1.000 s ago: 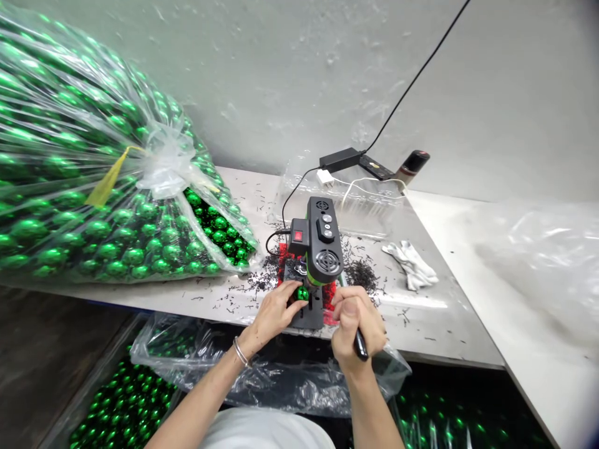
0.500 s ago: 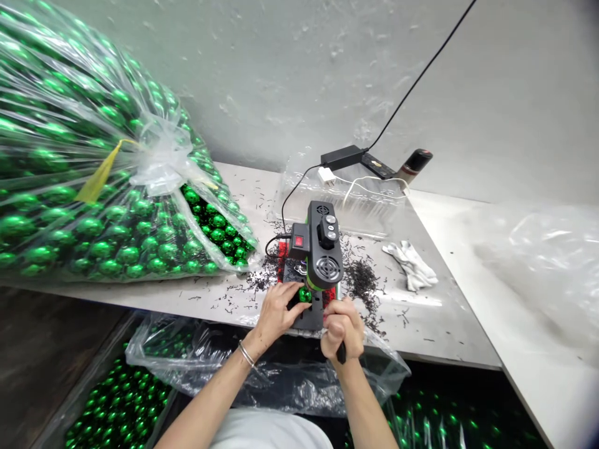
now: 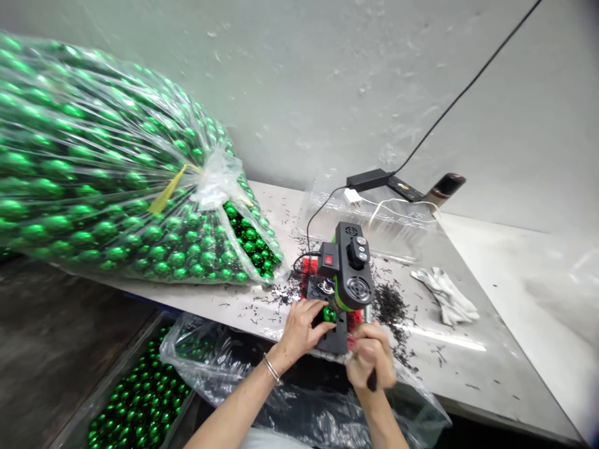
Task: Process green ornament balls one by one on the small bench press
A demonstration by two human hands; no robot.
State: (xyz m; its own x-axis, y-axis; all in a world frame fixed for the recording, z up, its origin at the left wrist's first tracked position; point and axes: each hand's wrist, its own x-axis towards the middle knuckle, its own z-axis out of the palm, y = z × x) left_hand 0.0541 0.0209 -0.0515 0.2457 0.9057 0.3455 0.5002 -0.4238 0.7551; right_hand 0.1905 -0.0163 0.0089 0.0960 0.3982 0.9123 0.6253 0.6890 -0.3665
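A small black bench machine [image 3: 354,265] with a red switch and round vents stands near the table's front edge. Under its head sits a shiny green ball [image 3: 329,313], on the black base plate [image 3: 333,342]. My left hand [image 3: 302,330] holds this ball from the left, thumb and fingers around its sides. My right hand [image 3: 373,355] is closed around the machine's lever, whose black handle end [image 3: 372,379] shows below the fist. A red piece [image 3: 354,323] shows beside the base, partly hidden by my right hand.
A huge clear bag of green balls [image 3: 116,206] fills the left of the table. Black scraps [image 3: 390,305] lie around the machine. White gloves [image 3: 447,296] lie to the right; a power adapter [image 3: 369,179] rests behind. Below the edge hang clear plastic [image 3: 224,355] and a container of green balls [image 3: 140,393].
The camera view has shifted, so everything sits farther right and lower. Both hands keep their places, the left at the ball and the right on the lever.
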